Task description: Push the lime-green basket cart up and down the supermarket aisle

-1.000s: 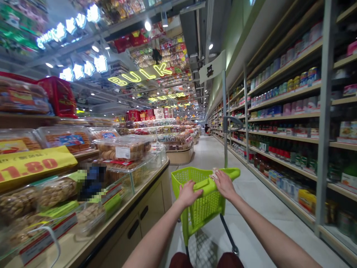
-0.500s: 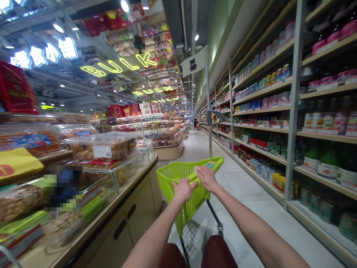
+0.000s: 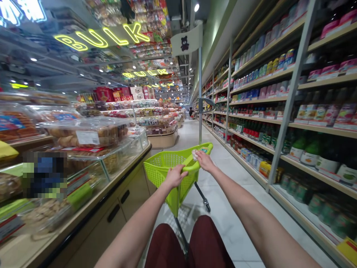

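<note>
A lime green shopping cart [image 3: 161, 175] stands in the aisle just ahead of me, its mesh basket looking empty. My left hand [image 3: 175, 176] is wrapped round the left part of the cart's green handle [image 3: 195, 162]. On the handle's right part my right hand [image 3: 204, 160] presses down, with a small white scrap of paper under its fingers. A tall pole with a white bear flag [image 3: 186, 42] rises from the cart's far side.
A counter [image 3: 111, 193] with clear boxes of baked goods [image 3: 86, 132] runs along my left. Shelves of bottles and cans [image 3: 279, 123] line the right. The tiled aisle [image 3: 192, 134] stretches ahead, with a person far off. A yellow BULK sign [image 3: 103, 37] glows overhead.
The cart and I have rolled forward along the aisle and the view has swung right. Both hands have kept their hold on the handle.
</note>
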`<act>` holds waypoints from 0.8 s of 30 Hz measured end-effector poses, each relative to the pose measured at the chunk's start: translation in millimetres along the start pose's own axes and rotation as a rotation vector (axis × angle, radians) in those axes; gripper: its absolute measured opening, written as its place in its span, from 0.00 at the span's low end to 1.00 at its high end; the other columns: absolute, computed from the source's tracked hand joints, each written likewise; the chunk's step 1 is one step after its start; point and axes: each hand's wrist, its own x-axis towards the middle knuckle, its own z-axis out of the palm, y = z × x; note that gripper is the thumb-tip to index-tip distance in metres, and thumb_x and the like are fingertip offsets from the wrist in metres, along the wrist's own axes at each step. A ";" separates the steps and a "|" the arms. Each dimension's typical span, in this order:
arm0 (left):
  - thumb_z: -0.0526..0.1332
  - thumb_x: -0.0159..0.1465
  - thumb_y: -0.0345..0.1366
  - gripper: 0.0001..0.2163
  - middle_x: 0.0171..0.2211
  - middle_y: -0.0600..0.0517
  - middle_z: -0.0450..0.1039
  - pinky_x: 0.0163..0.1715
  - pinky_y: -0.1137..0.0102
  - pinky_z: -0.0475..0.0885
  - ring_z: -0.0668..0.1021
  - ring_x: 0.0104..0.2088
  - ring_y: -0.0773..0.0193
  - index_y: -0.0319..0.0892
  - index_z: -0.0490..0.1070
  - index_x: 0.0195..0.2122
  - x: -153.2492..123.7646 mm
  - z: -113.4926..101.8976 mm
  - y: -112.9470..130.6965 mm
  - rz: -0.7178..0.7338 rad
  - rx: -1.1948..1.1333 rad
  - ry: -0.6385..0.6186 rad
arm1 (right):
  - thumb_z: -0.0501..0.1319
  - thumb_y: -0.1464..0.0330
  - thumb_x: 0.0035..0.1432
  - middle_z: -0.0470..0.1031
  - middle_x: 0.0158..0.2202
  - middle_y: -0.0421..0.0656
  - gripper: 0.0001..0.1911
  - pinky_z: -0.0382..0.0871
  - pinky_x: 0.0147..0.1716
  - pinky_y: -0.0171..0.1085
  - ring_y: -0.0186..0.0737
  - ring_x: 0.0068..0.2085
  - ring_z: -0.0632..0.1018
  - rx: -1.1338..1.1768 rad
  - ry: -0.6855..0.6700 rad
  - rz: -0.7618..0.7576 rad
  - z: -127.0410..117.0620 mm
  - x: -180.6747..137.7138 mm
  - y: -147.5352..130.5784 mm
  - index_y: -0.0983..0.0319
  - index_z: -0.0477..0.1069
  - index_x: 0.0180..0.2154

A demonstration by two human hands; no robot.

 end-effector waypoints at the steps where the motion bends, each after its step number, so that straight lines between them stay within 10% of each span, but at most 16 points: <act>1: 0.51 0.60 0.46 0.20 0.54 0.48 0.63 0.56 0.57 0.53 0.65 0.54 0.57 0.45 0.62 0.51 1.3 0.1 0.4 -0.009 0.012 0.002 | 0.47 0.73 0.56 0.65 0.51 0.46 0.19 0.57 0.52 0.40 0.39 0.53 0.64 0.002 -0.001 -0.008 0.4 0.7 -0.4 0.62 0.68 0.47; 15: 0.49 0.61 0.42 0.21 0.54 0.40 0.62 0.55 0.55 0.54 0.63 0.55 0.54 0.38 0.59 0.53 13.2 24.0 69.4 -0.119 0.060 0.053 | 0.48 0.75 0.50 0.69 0.47 0.47 0.21 0.61 0.52 0.39 0.38 0.49 0.69 0.085 0.022 -0.100 -23.0 -42.2 -21.3 0.64 0.70 0.45; 24: 0.55 0.54 0.45 0.33 0.62 0.45 0.46 0.58 0.48 0.44 0.51 0.61 0.52 0.42 0.48 0.60 20.3 42.3 8.3 -0.273 0.001 -0.116 | 0.48 0.75 0.50 0.69 0.47 0.46 0.20 0.62 0.52 0.40 0.39 0.50 0.69 0.070 0.118 0.090 -40.5 -51.1 7.9 0.62 0.71 0.43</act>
